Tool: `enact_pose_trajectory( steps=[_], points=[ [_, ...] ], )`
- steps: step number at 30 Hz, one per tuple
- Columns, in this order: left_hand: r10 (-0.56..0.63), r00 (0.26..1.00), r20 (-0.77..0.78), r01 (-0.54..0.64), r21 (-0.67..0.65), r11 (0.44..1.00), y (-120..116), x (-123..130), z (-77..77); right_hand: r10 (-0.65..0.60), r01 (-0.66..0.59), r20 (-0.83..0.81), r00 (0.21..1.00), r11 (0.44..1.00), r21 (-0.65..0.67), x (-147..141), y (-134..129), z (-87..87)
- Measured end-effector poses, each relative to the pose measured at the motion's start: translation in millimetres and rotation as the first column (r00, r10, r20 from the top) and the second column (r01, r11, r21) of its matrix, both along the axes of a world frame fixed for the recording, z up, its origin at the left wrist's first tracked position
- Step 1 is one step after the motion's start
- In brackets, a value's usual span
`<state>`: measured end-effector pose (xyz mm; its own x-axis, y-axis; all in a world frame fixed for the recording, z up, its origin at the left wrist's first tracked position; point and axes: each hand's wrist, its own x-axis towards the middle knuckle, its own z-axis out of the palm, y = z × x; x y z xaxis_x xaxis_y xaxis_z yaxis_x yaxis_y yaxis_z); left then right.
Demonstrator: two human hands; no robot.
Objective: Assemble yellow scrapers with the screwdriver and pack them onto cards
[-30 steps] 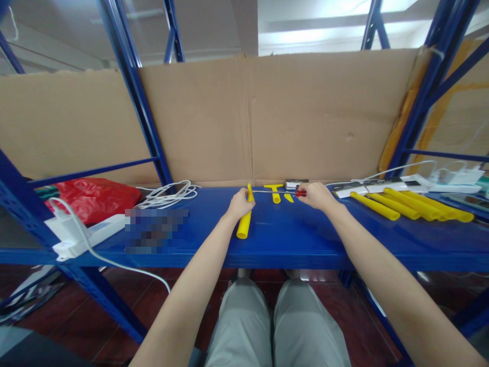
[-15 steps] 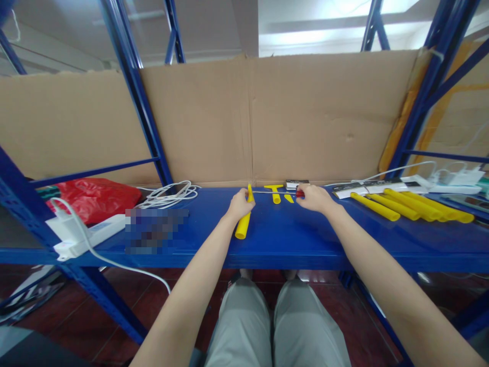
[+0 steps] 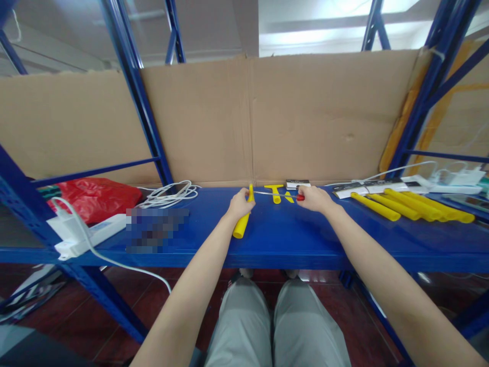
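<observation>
My left hand (image 3: 241, 203) is closed around a yellow plastic tube (image 3: 240, 227), its open end pointing toward me and its narrow top standing above my fingers. In my right hand (image 3: 315, 198) is the red handle of a screwdriver (image 3: 300, 197). The long metal shaft runs left, its tip at the upper part of the tube; whether it touches a screw is too small to tell. Behind the shaft lie a yellow T-shaped piece (image 3: 275, 192) and a small flat yellow piece (image 3: 289, 197).
On the right lie several yellow tubes (image 3: 414, 205) beside white-and-black packaging (image 3: 349, 189). A small box (image 3: 298, 184) rests against the cardboard wall (image 3: 305, 117). To the left are a coiled white cable (image 3: 171, 194), a red plastic bag (image 3: 97, 199) and a power strip (image 3: 95, 235).
The screwdriver's handle has dropped slightly toward me, so its shaft slants more. The tube's near end has shifted a little left. Both hands keep their holds.
</observation>
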<state>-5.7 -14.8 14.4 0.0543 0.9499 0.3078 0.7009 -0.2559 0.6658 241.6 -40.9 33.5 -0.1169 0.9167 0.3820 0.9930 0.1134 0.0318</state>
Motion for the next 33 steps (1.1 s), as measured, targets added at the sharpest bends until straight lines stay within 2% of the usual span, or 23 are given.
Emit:
enact_pose_trajectory(
  steps=[6, 11, 20, 28, 33],
  points=[
    [-0.006, 1.0, 0.02, 0.006, 0.013, 1.0, 0, -1, -1.2, 0.051, -0.051, -0.006, 0.999, 0.998, -0.04, 3, 3, 0.0],
    [-0.024, 0.999, 0.029, 0.024, 0.007, 1.0, 2, -1, -3.2, 0.017, -0.017, 0.003, 1.0, 1.0, -0.009, 2, 4, -1.3],
    [-0.058, 0.996, 0.074, 0.06, -0.025, 0.998, 5, -1, -5.2, 0.102, -0.11, -0.069, 0.992, 0.986, -0.128, 4, 7, -2.5],
    [-0.049, 0.996, 0.068, 0.053, -0.053, 0.997, 7, -2, -4.2, 0.067, -0.071, -0.069, 0.995, 0.996, -0.05, 4, 8, -5.2],
    [-0.03, 0.996, 0.083, 0.036, -0.063, 0.997, 10, -2, -6.0, 0.12, -0.133, -0.108, 0.987, 0.984, -0.121, 4, 7, -3.9]
  ],
)
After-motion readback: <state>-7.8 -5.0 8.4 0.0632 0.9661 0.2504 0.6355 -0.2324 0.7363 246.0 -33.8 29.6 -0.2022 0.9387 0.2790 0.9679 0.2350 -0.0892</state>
